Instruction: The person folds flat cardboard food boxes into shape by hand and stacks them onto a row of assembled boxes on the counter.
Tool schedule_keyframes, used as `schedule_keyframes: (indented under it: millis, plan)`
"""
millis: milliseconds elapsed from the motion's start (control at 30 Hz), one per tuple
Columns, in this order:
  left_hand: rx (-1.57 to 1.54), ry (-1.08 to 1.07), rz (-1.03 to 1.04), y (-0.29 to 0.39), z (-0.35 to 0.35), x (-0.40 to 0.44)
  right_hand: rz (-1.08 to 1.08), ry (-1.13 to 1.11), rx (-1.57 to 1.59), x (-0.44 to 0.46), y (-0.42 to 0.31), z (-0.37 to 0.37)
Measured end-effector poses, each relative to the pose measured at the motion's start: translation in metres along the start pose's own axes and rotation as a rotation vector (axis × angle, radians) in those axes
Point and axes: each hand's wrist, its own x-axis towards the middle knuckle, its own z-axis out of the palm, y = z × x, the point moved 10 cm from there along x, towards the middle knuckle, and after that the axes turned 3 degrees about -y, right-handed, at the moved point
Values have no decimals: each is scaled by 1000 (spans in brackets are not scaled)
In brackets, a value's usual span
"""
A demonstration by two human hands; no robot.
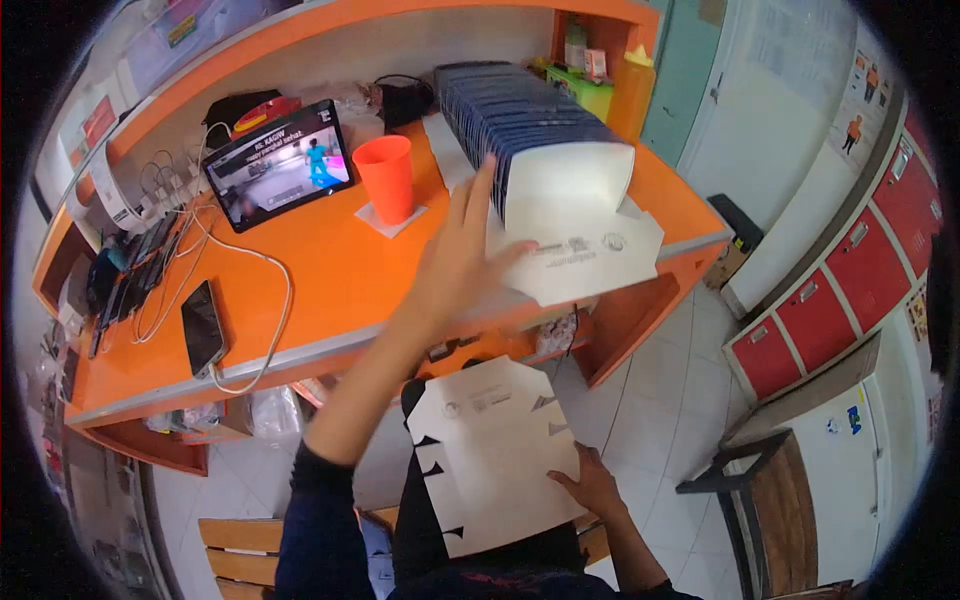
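Observation:
A flat, unfolded cardboard food box point(500, 455) lies across my lap, with cut slots along both sides and small print near its far edge. My right hand point(590, 485) grips its right edge, thumb on top and the other fingers partly hidden. Over the front edge of the desk, my left hand point(465, 250) is raised with its fingers stretched out, holding nothing. Just beyond it is a long row of nested folded boxes point(530, 105), dark blue outside. The nearest box point(575, 180) shows its white inside, and its printed flap point(600, 255) extends toward me. Whether my left thumb touches that flap I cannot tell.
On the orange desk point(310, 290) stand a tablet point(280, 165) and an orange cup point(387, 180). A phone point(204, 328) with a white cable lies at the left. A wooden chair point(775, 510) and red lockers point(830, 290) are at the right.

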Motion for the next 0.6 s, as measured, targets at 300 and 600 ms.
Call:
schedule_keyframes:
  millis: [300,600]
  plan:
    - [-21,-946,-151,37,125,-371,94,133,17,-54,-10,25]
    - [-568,-830,-707,40,161,-364,-224,228,470,-80,-49,8]
